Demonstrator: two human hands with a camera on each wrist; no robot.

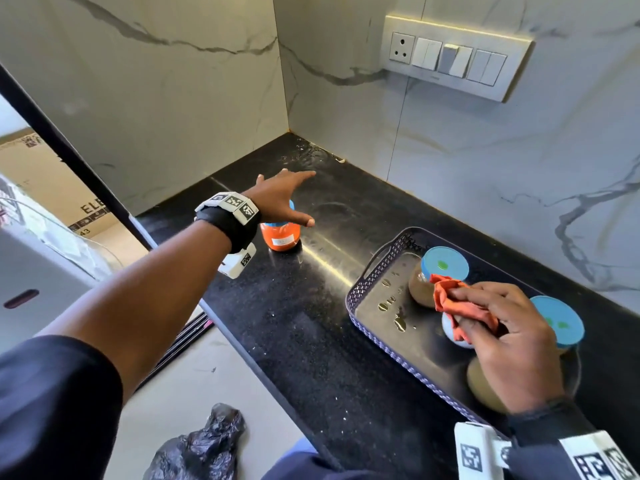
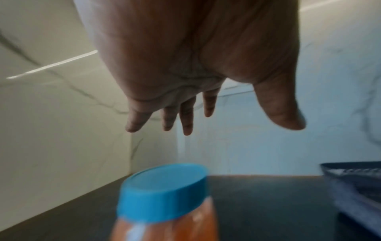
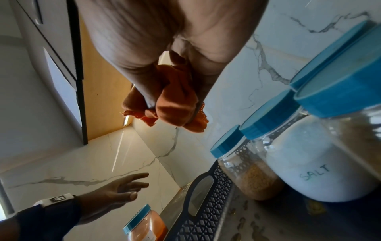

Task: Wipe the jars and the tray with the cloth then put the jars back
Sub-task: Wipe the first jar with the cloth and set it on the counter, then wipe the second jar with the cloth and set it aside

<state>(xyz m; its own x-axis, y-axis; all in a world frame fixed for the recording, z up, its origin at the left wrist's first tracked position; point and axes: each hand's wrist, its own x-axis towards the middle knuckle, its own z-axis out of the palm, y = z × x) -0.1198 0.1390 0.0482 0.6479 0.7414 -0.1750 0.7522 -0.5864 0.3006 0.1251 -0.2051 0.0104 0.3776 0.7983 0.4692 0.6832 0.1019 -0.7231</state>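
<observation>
Left hand [image 1: 282, 199] spread, fingers straight, gripping nothing, hovering above the orange-filled jar [image 1: 281, 234]; wrist view shows clear air between fingers [image 2: 186, 120] and the jar's blue lid [image 2: 164, 190]. That jar stands upright on the black bench [image 1: 311, 341], off to the left of the tray [image 1: 367, 317] and apart from it. Right hand [image 1: 502, 341] over the tray, fingers curled round a bunched orange cloth [image 1: 457, 306]; cloth sits just beside the far brown-filled jar [image 1: 433, 275], cannot tell whether it touches. Three blue-lidded jars in the tray's right part: far brown one, a white one marked SALT [image 3: 313, 166] mostly hidden under the hand in the head view, and a third jar [image 1: 557, 322] at the right edge. Tray is dark, lattice walls, handle cutout at its left end; left part of its floor bare with a few droplets [image 1: 391, 306]. Wall switch panel [image 1: 457, 57] on the far wall. Black plastic bag [image 1: 201, 448] on the floor, near left.
</observation>
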